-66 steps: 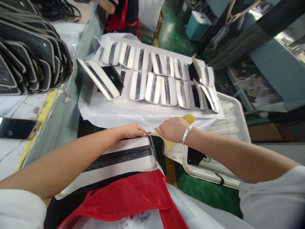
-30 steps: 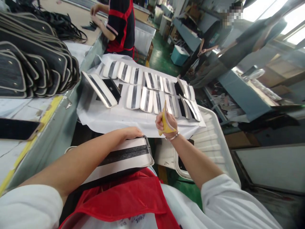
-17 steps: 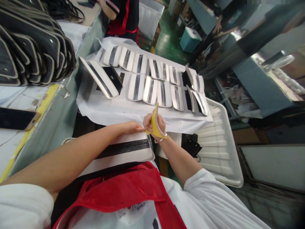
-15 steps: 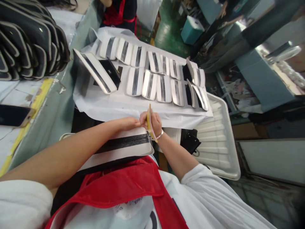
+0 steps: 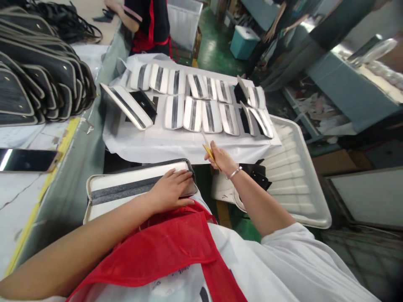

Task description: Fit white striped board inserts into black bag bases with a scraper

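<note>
A long white panel (image 5: 126, 186) with a dark grey strip down its middle lies across my lap. My left hand (image 5: 171, 191) rests flat on its right end, fingers spread. My right hand (image 5: 218, 158) is raised just past the panel's end and pinches a thin yellow flexible piece (image 5: 207, 150) that stands edge-on. Ahead, several smaller white panels (image 5: 201, 115) with dark strips lie in rows on a white sheet (image 5: 151, 144).
Stacked black panels (image 5: 37, 88) with pale edging pile up at the left above a phone (image 5: 27, 159). A white plastic tray (image 5: 296, 176) sits to the right with black parts (image 5: 260, 176) by it. Another person in black and red (image 5: 146, 25) works at the far end.
My left hand has moved from the panel's far edge to lie flat on its end. My right hand has drawn away to the right with the yellow piece. The panel has shifted left.
</note>
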{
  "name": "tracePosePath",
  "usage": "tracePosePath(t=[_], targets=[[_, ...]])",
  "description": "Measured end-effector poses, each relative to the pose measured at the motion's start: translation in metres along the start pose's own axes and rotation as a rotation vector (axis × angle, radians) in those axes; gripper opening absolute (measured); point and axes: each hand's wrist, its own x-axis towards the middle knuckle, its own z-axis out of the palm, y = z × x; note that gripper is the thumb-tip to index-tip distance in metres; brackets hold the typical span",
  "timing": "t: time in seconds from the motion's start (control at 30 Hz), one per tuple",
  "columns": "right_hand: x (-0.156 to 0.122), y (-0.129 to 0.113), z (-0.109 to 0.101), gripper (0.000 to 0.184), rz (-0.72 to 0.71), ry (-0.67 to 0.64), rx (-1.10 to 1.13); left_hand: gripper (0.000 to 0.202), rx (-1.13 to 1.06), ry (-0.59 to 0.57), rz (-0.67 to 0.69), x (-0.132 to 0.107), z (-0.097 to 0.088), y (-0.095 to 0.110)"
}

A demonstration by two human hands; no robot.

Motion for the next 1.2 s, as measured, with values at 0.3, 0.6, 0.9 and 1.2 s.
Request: tracePosePath(t=[0.3, 0.6, 0.9, 1.2], targets=[[-0.085, 0.053, 0.004, 0.049, 0.111, -0.368, -0.157, 0.032, 0.145, 0.201, 0.036, -0.015, 0.022, 0.023], [-0.074, 0.034, 0.025, 0.027, 0.164, -0.579, 0.004, 0.024, 0.072, 0.211, -0.052, -0.013, 0.029, 0.023], [-0.067, 0.079, 0.029, 0.051, 0.208, -0.513, 0.734, 0.049, 0.040, 0.181, -0.060, -0.016, 0.030, 0.011], [-0.057, 0.120, 0.094, 0.059, 0.306, -0.254, 1.179, 0.067, 0.066, -0.026, 0.038, 0.012, 0.013, 0.002]])
